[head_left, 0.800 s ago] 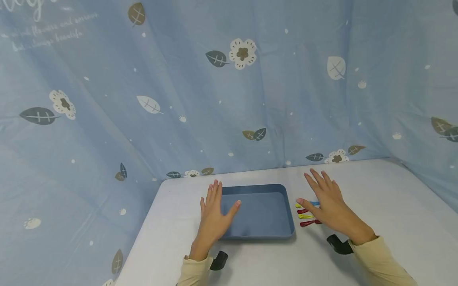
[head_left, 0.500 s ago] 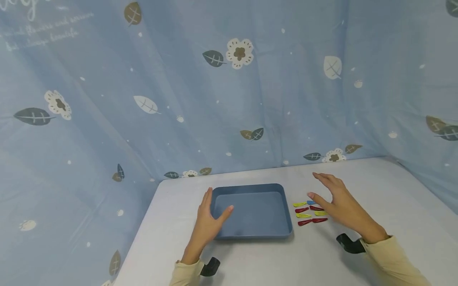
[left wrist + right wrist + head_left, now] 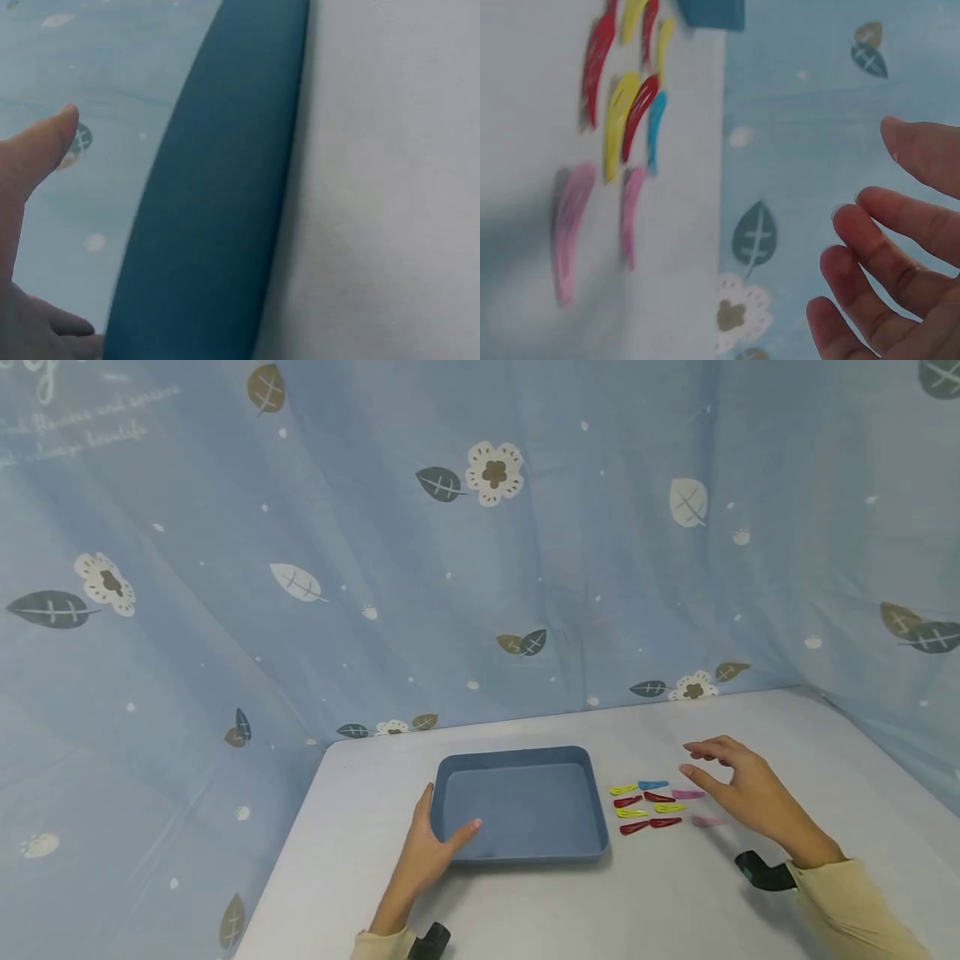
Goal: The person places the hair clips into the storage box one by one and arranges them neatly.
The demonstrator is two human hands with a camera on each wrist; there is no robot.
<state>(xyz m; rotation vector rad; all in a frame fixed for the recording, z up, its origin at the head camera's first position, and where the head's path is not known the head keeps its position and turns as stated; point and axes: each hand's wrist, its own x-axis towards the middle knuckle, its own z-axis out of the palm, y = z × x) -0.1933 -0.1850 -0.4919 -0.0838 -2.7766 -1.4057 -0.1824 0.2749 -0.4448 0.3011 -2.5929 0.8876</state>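
Note:
A shallow blue-grey tray (image 3: 525,806) lies on the white table. My left hand (image 3: 420,857) is at its left side, fingers by the rim and thumb spread over the front left corner; it grips nothing. The left wrist view shows the tray's outer wall (image 3: 202,180) beside the thumb (image 3: 45,146). Several snap hair clips lie in short rows right of the tray: red (image 3: 666,822), yellow (image 3: 632,813), blue (image 3: 653,785), purple (image 3: 687,794) and pale pink (image 3: 708,821). Beside and above the pink ones hovers my right hand (image 3: 757,793), fingers loosely bent and holding nothing.
A blue curtain (image 3: 375,543) printed with leaves and flowers hangs behind the table and along both sides. The white tabletop (image 3: 570,910) extends in front of the tray. Black wrist mounts (image 3: 765,871) stick out below both wrists.
My right hand has drawn back to the right, uncovering the purple and pink clips, and its fingers have bent. My left hand has come down and back to the tray's left edge.

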